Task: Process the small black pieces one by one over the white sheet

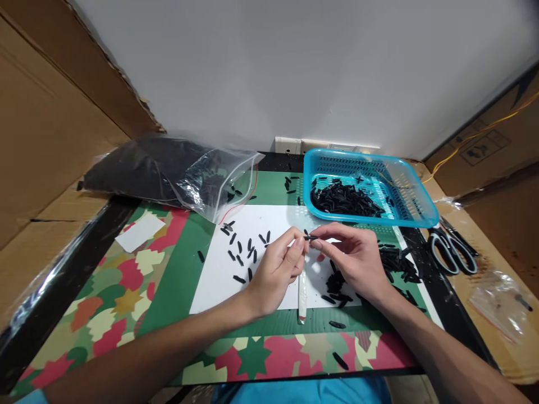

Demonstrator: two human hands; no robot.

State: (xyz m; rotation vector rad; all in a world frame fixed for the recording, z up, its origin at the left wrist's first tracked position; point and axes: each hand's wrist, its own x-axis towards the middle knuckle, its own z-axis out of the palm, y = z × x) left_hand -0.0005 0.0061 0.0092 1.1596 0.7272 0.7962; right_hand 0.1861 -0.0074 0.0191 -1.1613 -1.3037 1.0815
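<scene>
Cardboard walls and a pale wall close in a small table covered by a green mat with leaf shapes (126,292), and on it lies a white paper sheet (219,269) under both hands. The left hand (275,269) and right hand (357,261) meet above the sheet, fingertips pinched from either side on one small black tube piece (310,238), held level between them, seemingly so both ends can be worked at once. It is short, thin, dark and matte. Loose black pieces (242,252) lie scattered left of the left hand; a heap (396,264) sits just right of the right hand. Beyond the right hand stands a blue basket (415,210) holding more, with scissors (450,249) farther right. Beyond the left hand lies a clear zip bag (177,171) of them. A white stick (302,294) lies below the hands.
</scene>
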